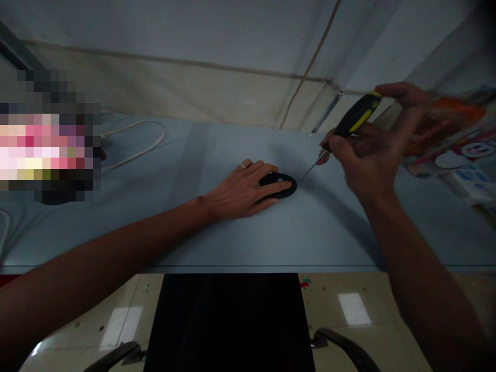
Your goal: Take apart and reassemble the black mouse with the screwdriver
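A black computer mouse (pixel 291 186) rests on the grey desk (pixel 240 243). My left hand (pixel 242 191) lies over it with curled fingers gripping its sides, a ring on one finger. In my right hand (pixel 375 144) is a screwdriver (pixel 354 116) with a black and yellow handle. Its handle slants up to the right, held between fingers and thumb. The thin metal shaft points down to the left, its tip close to the front end of the mouse. Whether the tip touches the mouse or the desk I cannot tell.
Packages in orange and pink wrapping (pixel 445 129) stand at the desk's right end. White cable (pixel 155 139) loops across the left part, beside a blurred-out item (pixel 46 155). A tiled wall (pixel 186 77) borders the back; a black chair seat (pixel 232 320) is below the front edge.
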Tool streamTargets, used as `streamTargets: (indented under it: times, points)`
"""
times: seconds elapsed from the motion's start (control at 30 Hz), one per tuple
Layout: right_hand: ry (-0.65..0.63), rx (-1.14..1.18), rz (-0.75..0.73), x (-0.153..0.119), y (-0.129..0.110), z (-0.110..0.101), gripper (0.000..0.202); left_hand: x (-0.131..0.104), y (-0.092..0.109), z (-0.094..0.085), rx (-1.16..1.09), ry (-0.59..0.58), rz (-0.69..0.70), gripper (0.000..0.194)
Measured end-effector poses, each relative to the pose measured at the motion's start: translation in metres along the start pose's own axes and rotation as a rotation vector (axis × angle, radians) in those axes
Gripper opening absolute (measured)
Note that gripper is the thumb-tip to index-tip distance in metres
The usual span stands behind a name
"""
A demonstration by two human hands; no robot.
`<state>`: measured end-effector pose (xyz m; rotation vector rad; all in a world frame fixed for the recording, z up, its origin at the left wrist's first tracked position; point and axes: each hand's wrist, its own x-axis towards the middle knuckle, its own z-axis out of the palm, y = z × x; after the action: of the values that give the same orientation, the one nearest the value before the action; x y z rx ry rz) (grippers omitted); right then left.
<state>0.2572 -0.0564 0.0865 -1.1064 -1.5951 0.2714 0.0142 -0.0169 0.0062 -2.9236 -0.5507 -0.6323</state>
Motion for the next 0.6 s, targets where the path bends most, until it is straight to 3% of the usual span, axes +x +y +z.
streamTargets:
  times: [0.1,0.2,0.3,0.37,0.6]
  points:
    - [0.012,-0.037,0.049,-0.003,0.000,0.003,0.059,0.000,0.000,-0.001,0.010,0.009,0.013,0.047]
    - [0.003,-0.077,0.057,-0.001,0.016,0.005,0.066,-0.001,0.000,0.001,0.017,0.021,0.007,0.045]
    - [0.080,0.007,-0.218,0.004,0.037,0.006,0.068,-0.001,0.000,0.003,0.012,0.046,0.010,0.044]
    - [0.102,0.065,-0.310,0.007,0.046,0.007,0.067,-0.002,-0.001,0.005,0.004,0.057,0.017,0.044]
    - [0.089,0.124,-0.341,0.006,0.050,0.007,0.073,-0.002,-0.003,0.007,-0.012,0.090,0.030,0.043]
